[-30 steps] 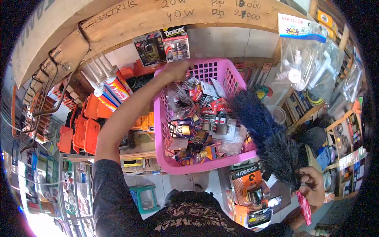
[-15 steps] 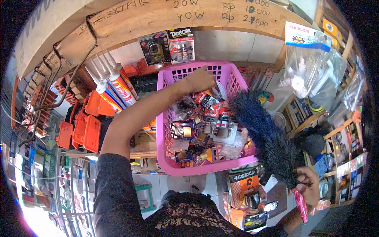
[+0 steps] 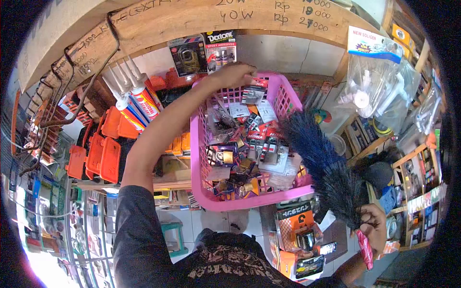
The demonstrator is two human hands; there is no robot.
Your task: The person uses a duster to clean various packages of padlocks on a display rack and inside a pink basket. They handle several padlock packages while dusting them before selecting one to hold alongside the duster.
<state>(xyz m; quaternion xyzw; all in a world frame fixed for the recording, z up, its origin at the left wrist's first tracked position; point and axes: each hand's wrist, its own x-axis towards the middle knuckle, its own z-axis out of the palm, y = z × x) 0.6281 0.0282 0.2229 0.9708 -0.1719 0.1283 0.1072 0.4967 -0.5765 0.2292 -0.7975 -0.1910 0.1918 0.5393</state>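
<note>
A pink plastic basket [image 3: 225,206] holds many small blister packs, some with red tops, plus little bagged items. My left hand [image 3: 236,76] is at the basket's back rim, its fingers closed on a small red-topped blister pack [image 3: 255,91] that hangs inside the basket. Two white cards [image 3: 267,111] lie below that pack. On the right, my right hand [image 3: 373,224] grips the red-wrapped handle of a dark feather duster [image 3: 321,158]. The duster's bristles slant up and left, reaching the basket's right side.
Sealant tubes [image 3: 139,98] and orange cases [image 3: 103,156] stand left of the basket. A Dextone adhesive pack [image 3: 221,50] leans behind it. Clear bags [image 3: 365,91] hang at the right. A wooden beam [image 3: 192,21] with handwritten prices crosses the top.
My left hand has risen from inside the basket towards its back rim, lifting a red-topped blister pack into view. My right hand and the duster have hardly moved.
</note>
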